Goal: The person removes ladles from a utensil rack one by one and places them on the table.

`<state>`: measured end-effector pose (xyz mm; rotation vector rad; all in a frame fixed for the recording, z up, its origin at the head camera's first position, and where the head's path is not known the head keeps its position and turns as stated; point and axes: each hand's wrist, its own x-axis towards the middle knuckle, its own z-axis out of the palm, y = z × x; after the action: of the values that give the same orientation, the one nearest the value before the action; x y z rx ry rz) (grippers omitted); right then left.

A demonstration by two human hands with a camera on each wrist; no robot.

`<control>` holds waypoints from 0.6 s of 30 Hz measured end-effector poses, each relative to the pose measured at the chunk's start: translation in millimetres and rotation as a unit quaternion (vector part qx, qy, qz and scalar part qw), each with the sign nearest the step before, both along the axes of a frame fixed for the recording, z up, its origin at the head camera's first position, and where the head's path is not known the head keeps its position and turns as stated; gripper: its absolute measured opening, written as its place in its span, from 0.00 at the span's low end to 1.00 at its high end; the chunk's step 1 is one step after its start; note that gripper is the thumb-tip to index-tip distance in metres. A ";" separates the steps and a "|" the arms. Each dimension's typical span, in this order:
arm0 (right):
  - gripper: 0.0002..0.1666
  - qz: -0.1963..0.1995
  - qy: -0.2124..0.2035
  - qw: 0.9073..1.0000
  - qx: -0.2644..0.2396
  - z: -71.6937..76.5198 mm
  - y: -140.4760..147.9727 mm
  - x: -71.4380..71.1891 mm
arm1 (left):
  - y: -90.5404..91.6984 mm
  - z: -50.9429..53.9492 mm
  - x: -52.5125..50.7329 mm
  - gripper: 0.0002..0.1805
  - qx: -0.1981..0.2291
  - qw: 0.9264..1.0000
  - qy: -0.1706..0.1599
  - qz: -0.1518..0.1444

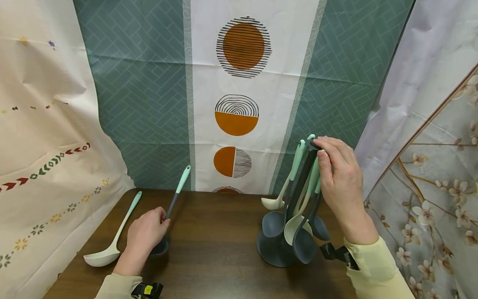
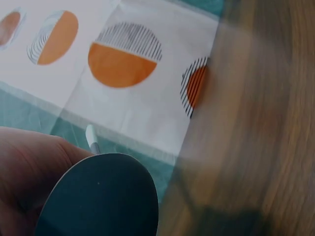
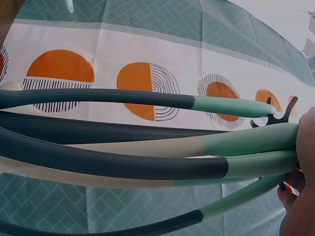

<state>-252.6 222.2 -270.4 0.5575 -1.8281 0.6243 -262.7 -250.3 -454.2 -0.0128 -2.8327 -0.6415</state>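
Note:
My left hand (image 1: 146,233) grips the dark shaft of a ladle (image 1: 172,206) with a mint handle end; its dark bowl is low beside the hand, partly hidden. That bowl (image 2: 101,196) looms large in the left wrist view. At the right stands a dark rotary utensil stand (image 1: 274,252), hung with several cream and dark utensils with mint handles. My right hand (image 1: 341,182) holds the stand's top, thumb in front beside the handle ends. In the right wrist view, fingers (image 3: 294,182) touch the hooked top near a mint handle (image 3: 261,133).
A cream ladle (image 1: 104,256) with a mint handle lies at the left of the brown wooden table (image 1: 220,249). Patterned cloths hang behind the table (image 1: 149,104) and along both sides. A dark strap with a small device circles each wrist.

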 end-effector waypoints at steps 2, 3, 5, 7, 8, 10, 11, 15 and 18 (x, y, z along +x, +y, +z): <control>0.16 0.004 0.005 1.000 -0.009 0.0 -0.6 -0.4 | -6.6 -1.8 -1.1 0.08 0.002 1.000 -0.014 0.007; 0.16 0.004 0.006 1.000 -0.011 0.1 -0.8 -0.3 | -10.0 -2.6 -1.4 0.08 0.003 1.000 -0.021 0.010; 0.16 0.004 0.007 1.000 -0.011 0.0 -1.1 -0.2 | -16.7 -4.3 -1.9 0.08 0.002 0.999 -0.029 0.014; 0.16 0.003 0.006 1.000 -0.010 -0.3 -0.9 -0.1 | -22.9 -6.3 -2.5 0.08 0.001 0.999 -0.037 0.018; 0.16 0.003 0.005 1.000 -0.008 -0.4 -0.9 0.0 | -25.6 -7.0 -2.6 0.09 -0.001 0.999 -0.042 0.020; 0.16 0.001 0.003 1.000 -0.002 -0.5 -0.5 0.4 | -30.2 -8.3 -3.1 0.09 -0.003 0.999 -0.049 0.022; 0.17 0.001 0.003 1.000 0.001 -0.5 -0.2 0.5 | -32.0 -8.8 -3.4 0.09 -0.003 0.998 -0.052 0.024; 0.18 -0.001 0.001 1.000 0.006 -0.3 -0.3 0.5 | -36.3 -8.8 -4.1 0.08 -0.001 0.998 -0.060 0.025; 0.18 0.000 0.001 1.000 0.004 -0.4 -0.4 0.4 | -38.4 -8.3 -4.2 0.08 0.000 0.998 -0.063 0.027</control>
<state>-252.2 221.8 -270.8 0.5621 -1.8288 0.6161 -266.9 -288.7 -462.5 0.1064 -2.9426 -0.6522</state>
